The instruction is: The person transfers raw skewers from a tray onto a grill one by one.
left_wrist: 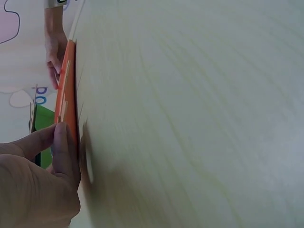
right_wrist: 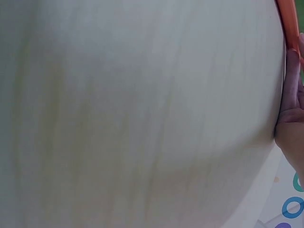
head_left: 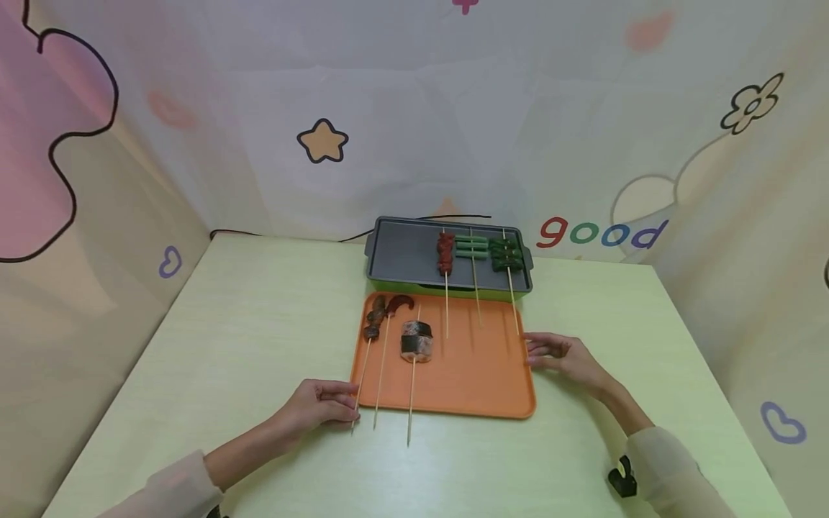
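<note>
An orange tray [head_left: 479, 388] lies on the table in the head view. My left hand [head_left: 322, 403] grips its front left corner, thumb and fingers close to a skewer's stick end; in the left wrist view the fingertips [left_wrist: 61, 130] meet at the tray's edge. My right hand [head_left: 563, 357] holds the right rim, its fingers [right_wrist: 290, 85] partly cut off in the right wrist view. On the tray lie a brown mushroom-like skewer [head_left: 372, 332], a dark red curled skewer [head_left: 399, 303] and a white skewer with black bands [head_left: 416, 342]. Their sticks reach past the front rim.
Behind the tray stands a grey grill pan [head_left: 404, 248] on a green base. Across its right side lie a red skewer [head_left: 445, 253], a light green skewer [head_left: 471, 247] and a dark green skewer [head_left: 506, 255], sticks overhanging the tray. A printed curtain [head_left: 414, 144] borders the pale table [head_left: 259, 316].
</note>
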{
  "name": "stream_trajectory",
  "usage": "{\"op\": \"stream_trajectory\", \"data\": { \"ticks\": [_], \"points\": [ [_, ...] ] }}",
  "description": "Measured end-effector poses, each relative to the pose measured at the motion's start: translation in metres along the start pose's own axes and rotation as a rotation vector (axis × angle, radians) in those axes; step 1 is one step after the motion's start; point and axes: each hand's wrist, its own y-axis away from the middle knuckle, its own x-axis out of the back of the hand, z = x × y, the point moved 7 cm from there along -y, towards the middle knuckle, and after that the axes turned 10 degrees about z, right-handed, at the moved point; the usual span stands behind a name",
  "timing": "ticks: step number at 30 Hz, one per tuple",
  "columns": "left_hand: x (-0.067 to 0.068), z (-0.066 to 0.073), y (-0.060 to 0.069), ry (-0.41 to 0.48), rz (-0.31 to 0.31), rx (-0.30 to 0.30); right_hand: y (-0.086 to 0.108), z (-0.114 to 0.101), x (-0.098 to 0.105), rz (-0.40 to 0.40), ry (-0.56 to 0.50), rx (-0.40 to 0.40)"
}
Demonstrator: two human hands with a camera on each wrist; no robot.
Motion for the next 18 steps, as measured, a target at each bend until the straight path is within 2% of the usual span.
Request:
{"op": "stream_trajectory", "data": {
  "ticks": [6,18],
  "points": [
    [0.003,-0.007,0.001,0.049,0.008,0.036,0.001,0.004,0.000,0.014,0.020,-0.004],
    [0.013,-0.011,0.004,0.098,0.027,0.051,0.000,0.005,-0.001,0.007,0.025,-0.027]
  ]
}}
